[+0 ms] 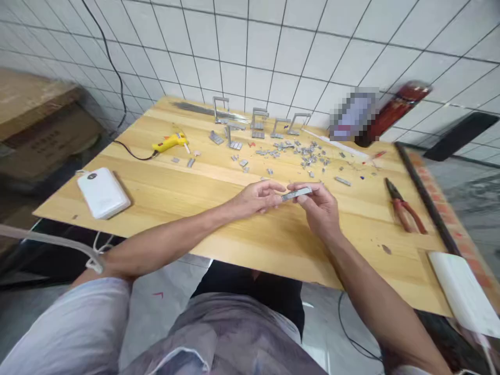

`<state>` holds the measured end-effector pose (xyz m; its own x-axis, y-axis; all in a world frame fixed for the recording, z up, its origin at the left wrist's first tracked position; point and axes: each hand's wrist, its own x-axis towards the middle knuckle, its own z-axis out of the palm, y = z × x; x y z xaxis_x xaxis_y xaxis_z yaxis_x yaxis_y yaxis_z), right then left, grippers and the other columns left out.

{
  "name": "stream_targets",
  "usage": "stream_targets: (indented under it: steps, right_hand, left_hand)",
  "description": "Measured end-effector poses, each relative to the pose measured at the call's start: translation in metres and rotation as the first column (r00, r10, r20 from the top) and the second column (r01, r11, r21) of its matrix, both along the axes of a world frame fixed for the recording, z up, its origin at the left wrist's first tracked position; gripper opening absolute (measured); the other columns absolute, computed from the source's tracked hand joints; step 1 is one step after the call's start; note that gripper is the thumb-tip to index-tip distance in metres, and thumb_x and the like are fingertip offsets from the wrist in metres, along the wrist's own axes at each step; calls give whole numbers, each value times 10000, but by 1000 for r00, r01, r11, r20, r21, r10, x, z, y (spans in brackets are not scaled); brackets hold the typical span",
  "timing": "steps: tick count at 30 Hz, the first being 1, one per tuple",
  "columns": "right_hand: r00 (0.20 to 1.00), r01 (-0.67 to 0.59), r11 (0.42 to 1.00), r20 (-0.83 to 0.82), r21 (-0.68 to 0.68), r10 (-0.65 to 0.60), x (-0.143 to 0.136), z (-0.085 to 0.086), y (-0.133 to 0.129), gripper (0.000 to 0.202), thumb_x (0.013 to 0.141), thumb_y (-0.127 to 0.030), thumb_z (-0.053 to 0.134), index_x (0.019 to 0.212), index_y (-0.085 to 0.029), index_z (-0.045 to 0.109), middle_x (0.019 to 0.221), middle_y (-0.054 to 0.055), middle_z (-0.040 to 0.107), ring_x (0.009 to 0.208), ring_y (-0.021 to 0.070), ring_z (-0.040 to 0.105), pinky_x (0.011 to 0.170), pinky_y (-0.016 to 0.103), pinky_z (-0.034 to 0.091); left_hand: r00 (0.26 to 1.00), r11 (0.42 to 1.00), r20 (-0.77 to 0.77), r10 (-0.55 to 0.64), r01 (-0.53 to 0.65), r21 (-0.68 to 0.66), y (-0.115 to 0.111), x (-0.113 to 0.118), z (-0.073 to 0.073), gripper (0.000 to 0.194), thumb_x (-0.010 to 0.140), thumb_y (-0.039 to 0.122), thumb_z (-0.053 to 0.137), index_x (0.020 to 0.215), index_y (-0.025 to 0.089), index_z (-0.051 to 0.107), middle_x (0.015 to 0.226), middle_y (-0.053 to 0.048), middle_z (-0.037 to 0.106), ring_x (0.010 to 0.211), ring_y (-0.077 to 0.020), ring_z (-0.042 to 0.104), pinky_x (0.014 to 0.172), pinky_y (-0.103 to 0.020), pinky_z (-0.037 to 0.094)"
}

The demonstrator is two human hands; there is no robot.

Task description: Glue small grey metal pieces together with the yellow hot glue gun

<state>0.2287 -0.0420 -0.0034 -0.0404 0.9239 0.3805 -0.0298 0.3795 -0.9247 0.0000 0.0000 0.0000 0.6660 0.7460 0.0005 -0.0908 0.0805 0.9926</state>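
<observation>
A short, flat grey strip (297,194) is held level above the near middle of the wooden table. My right hand (322,208) grips its right part between thumb and fingers. At its left end, my left hand (261,198) has thumb and fingertips closed together on the tip. Beyond my hands lie many small grey pieces (308,153), scattered in a loose heap. Behind them stand several small grey frames (259,120), built from thin strips on slatted bases. A single grey strip (342,181) rests to the right of my hands.
On the left are a yellow glue gun (172,141) with its cord and a white power bank (103,192). Pliers with red handles (404,208) lie at right, near a white box (464,291). A bundle of thin grey rods (203,110) and a red flask (398,112) are by the tiled wall.
</observation>
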Motion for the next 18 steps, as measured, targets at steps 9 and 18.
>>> stream_targets:
  steps: [9,18]
  right_hand:
    - [881,-8,941,448,338,-153,7,5,-4,116,1061,-253,714,1115,-301,805,1021,42,821,867,212,748,809,401,628]
    - [745,-77,853,598,517,-295,-1,-1,-5,252,1069,-146,675,1259,-267,789,977,72,774,915,229,759,732,374,608]
  left_hand:
    - [963,948,-7,268,-262,181,-10,-3,-7,527,890,578,898,1184,172,738,909,8,683,696,-92,538,665,-246,445]
    - [994,993,38,98,-96,-62,-8,-2,-5,541,901,683,880,903,182,676,777,10,696,507,-57,498,468,-222,362]
